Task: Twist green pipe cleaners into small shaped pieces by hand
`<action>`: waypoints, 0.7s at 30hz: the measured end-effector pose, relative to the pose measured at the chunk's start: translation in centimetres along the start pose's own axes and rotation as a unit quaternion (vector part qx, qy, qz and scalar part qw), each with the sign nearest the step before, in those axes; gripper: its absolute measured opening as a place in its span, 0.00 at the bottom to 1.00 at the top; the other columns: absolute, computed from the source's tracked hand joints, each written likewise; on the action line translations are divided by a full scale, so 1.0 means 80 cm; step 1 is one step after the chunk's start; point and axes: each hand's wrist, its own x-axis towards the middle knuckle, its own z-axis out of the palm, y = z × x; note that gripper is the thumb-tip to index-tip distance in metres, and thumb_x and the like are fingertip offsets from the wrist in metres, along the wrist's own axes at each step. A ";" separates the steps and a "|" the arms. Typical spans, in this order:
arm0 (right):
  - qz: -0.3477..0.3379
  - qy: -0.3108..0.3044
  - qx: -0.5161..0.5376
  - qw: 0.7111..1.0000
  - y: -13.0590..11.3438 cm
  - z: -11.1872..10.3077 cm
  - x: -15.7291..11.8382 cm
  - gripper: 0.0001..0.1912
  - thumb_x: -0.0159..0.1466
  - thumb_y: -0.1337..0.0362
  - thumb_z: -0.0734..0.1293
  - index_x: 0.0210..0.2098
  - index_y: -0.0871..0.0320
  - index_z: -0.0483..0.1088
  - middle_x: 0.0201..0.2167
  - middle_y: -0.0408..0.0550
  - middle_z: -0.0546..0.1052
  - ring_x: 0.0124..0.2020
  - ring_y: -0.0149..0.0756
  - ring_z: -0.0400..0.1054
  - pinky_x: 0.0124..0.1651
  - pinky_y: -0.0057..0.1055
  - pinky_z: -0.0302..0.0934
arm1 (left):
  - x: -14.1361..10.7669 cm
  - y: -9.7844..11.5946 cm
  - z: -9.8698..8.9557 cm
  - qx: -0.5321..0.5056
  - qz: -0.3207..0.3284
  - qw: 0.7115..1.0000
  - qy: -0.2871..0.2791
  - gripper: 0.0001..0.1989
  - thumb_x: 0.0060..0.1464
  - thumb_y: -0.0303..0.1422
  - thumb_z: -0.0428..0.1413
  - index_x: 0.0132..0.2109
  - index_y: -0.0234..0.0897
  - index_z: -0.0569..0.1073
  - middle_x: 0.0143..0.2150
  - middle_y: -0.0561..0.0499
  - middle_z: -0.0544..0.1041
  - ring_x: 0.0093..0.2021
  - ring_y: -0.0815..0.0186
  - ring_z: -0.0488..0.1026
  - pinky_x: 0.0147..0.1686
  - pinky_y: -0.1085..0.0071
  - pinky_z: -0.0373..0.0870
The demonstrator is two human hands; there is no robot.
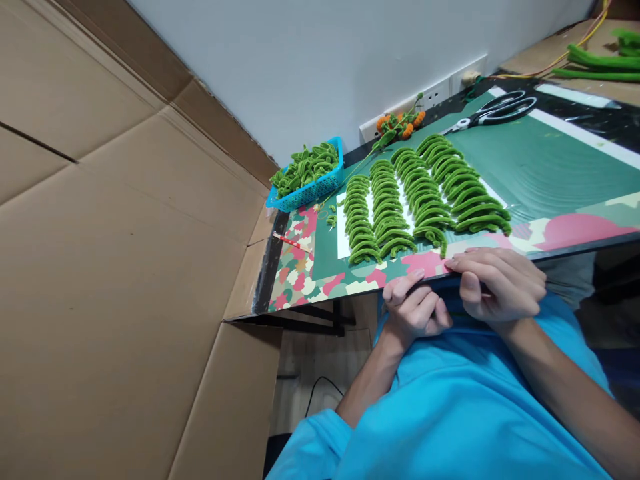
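Note:
My left hand (pixel 417 308) rests at the table's front edge. Its fingers are loosely bent, a little apart, with nothing visible in them. Beside it on the right is my right hand (pixel 500 283), its fingers stretched towards the left and its thumb apart from them. Nothing shows between them. Just beyond my fingertips, several columns of curved fuzzy green stems (pixel 430 190) lie on a sheet of white paper (pixel 343 233). The lower end of one stem (pixel 443 247) hangs close to my right fingertips; I cannot tell whether they touch.
A blue plastic basket (pixel 313 188) of green fuzzy pieces stands at the back left. Behind the columns lie orange-and-green fuzzy flowers (pixel 400 125) and scissors (pixel 493 113). A red-and-white stick (pixel 293 242) is at left. Cardboard (pixel 125 267) walls the left side.

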 end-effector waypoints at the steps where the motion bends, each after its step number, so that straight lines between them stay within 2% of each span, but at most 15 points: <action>1: -0.002 -0.001 0.000 1.000 0.000 0.000 0.000 0.07 0.67 0.72 0.66 0.41 0.58 0.76 0.27 0.46 0.81 0.30 0.38 0.78 0.39 0.34 0.75 | 0.001 0.000 0.000 -0.003 0.000 1.000 0.000 0.07 0.52 0.30 0.59 0.27 0.44 0.72 0.25 0.55 0.79 0.49 0.59 0.80 0.53 0.59 0.65; 21: 0.007 -0.002 -0.009 1.000 0.000 0.000 0.000 0.07 0.68 0.70 0.66 0.42 0.55 0.76 0.28 0.44 0.82 0.30 0.37 0.79 0.38 0.33 0.74 | 0.003 0.000 0.002 -0.006 0.001 1.000 0.012 0.05 0.49 0.29 0.58 0.27 0.44 0.71 0.24 0.55 0.79 0.47 0.59 0.79 0.52 0.60 0.65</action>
